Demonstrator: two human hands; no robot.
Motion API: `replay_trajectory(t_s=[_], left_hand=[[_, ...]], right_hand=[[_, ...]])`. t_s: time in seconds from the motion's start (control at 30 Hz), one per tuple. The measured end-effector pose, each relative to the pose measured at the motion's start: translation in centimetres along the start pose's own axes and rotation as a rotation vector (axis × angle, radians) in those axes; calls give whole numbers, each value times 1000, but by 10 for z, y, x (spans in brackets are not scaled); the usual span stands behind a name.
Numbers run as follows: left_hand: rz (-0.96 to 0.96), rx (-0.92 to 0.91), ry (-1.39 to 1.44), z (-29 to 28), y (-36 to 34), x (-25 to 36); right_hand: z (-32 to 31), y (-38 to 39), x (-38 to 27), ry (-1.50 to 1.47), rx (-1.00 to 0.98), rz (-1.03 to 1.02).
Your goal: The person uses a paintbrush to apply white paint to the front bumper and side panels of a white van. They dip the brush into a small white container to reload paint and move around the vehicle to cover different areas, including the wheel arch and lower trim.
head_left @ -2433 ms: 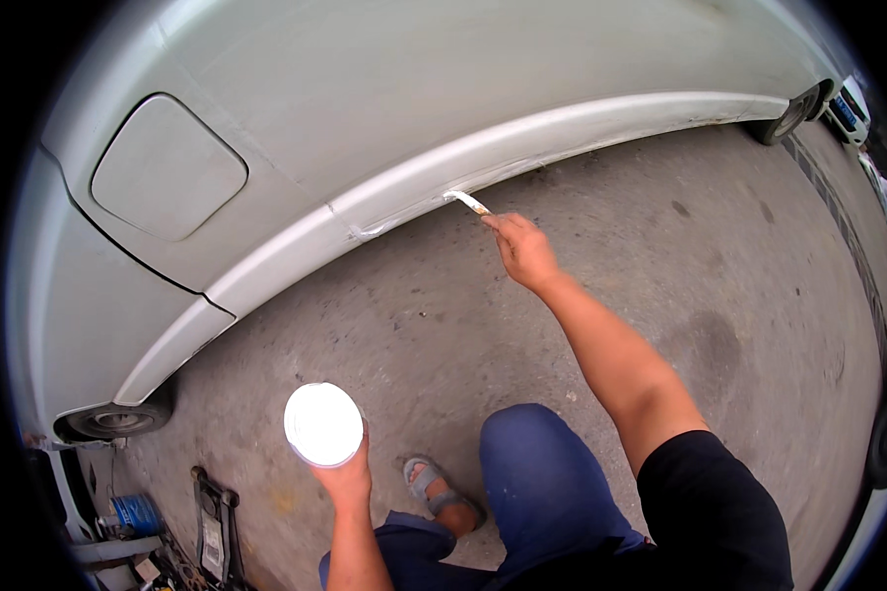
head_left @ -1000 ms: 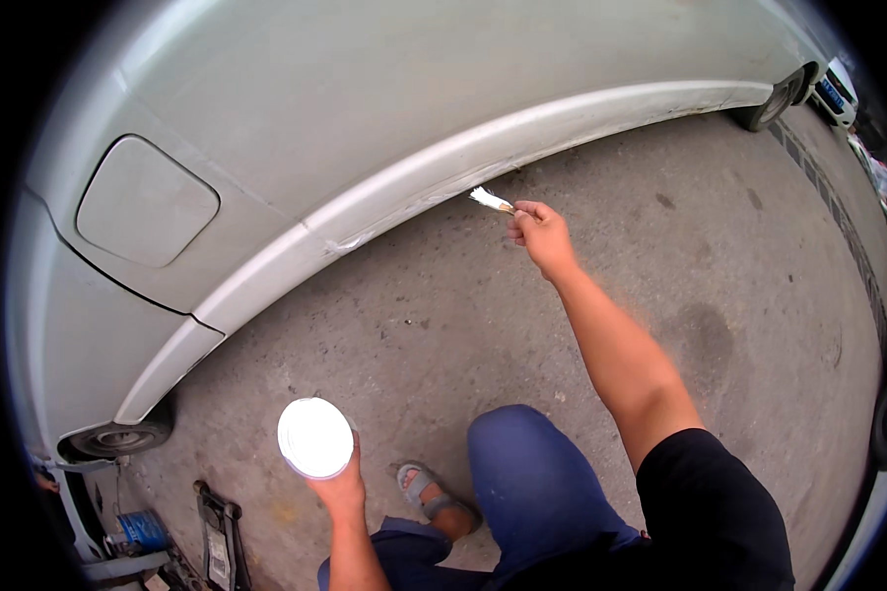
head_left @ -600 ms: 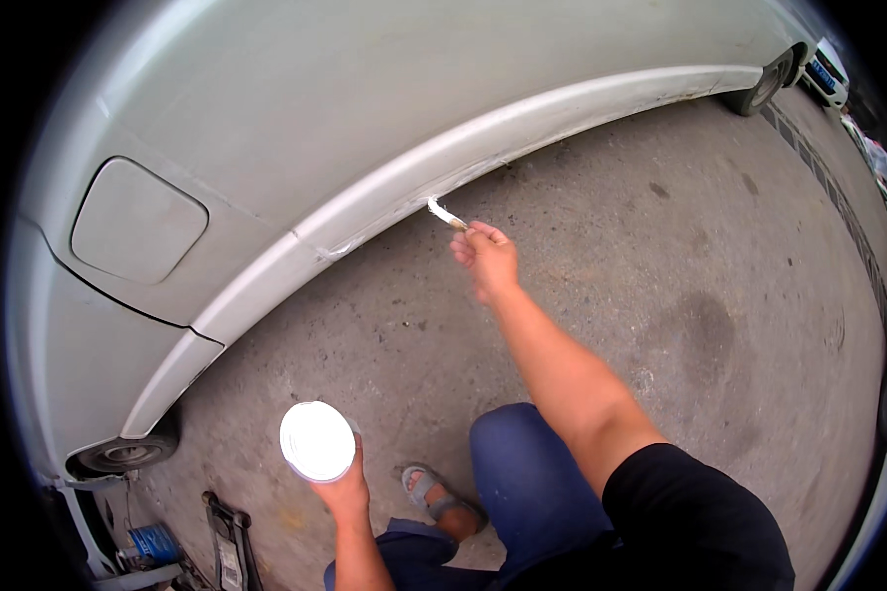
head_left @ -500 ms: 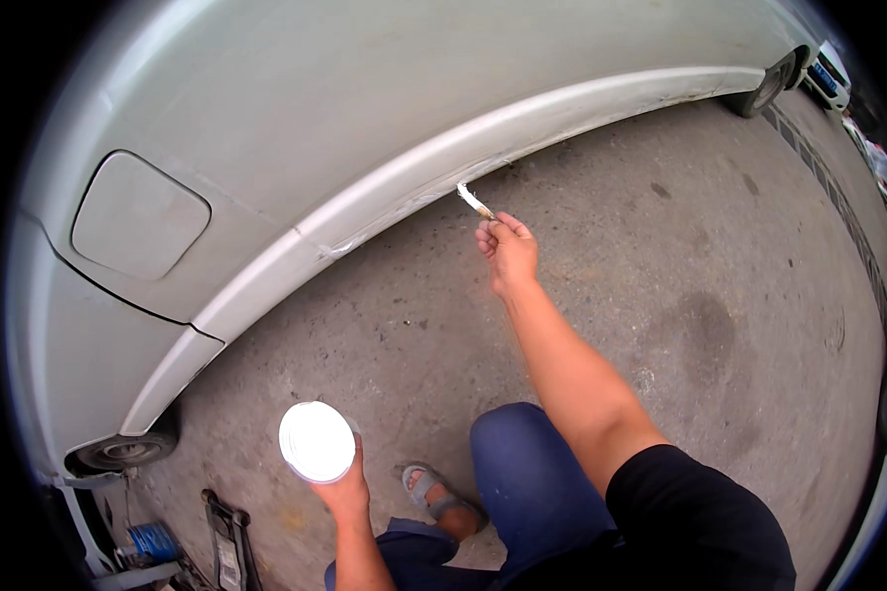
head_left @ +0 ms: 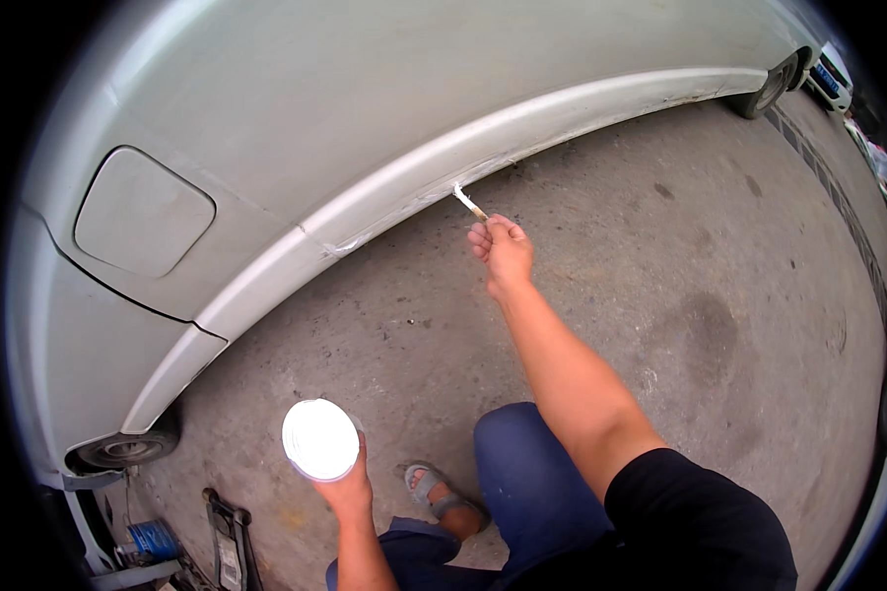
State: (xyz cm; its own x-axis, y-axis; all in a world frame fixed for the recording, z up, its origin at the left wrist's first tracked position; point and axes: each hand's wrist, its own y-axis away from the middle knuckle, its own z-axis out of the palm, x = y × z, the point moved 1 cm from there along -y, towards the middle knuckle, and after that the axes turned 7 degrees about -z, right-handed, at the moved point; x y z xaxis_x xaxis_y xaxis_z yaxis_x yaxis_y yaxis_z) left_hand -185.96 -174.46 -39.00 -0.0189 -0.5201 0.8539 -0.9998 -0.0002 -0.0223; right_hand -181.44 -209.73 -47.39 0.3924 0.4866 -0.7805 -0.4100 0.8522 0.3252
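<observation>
Pinched in the fingers of my right hand [head_left: 505,254] is a small brush [head_left: 471,205] loaded with white, its bristle end against the lower sill [head_left: 384,187] of a pale silver vehicle [head_left: 345,79]. The sill has scuffs and a whitish patch [head_left: 350,244] just left of the brush. My left hand [head_left: 350,483], low in the view, grips a round container [head_left: 320,436] from beneath; its top or contents show bright white, too glaring to tell which.
The vehicle's fuel flap [head_left: 143,212] and wheels [head_left: 123,451] flank the sill. Concrete ground [head_left: 601,286] lies below, with a floor jack [head_left: 227,542] and blue can [head_left: 153,539] at lower left, my bent knee [head_left: 527,473] and sandalled foot. Another white car [head_left: 830,79] stands at upper right.
About a second ago the brush was off the sill; it has since moved left and down onto it, shifting slightly along it. The container in my left hand has barely moved.
</observation>
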Motion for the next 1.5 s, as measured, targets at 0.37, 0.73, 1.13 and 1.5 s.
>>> replay_trajectory(t_s=[0.37, 0.73, 1.13, 1.5], left_hand=[[0, -9, 1, -1, -2, 0], [-14, -33, 5, -3, 0, 6], [49, -3, 8, -5, -4, -11], [65, -12, 30, -8, -4, -7]], right_hand=[[23, 25, 19, 424, -265, -224], [26, 27, 1, 728, -291, -370], [37, 57, 28, 797, -469, -702], [19, 31, 4, 782, -345, -674]])
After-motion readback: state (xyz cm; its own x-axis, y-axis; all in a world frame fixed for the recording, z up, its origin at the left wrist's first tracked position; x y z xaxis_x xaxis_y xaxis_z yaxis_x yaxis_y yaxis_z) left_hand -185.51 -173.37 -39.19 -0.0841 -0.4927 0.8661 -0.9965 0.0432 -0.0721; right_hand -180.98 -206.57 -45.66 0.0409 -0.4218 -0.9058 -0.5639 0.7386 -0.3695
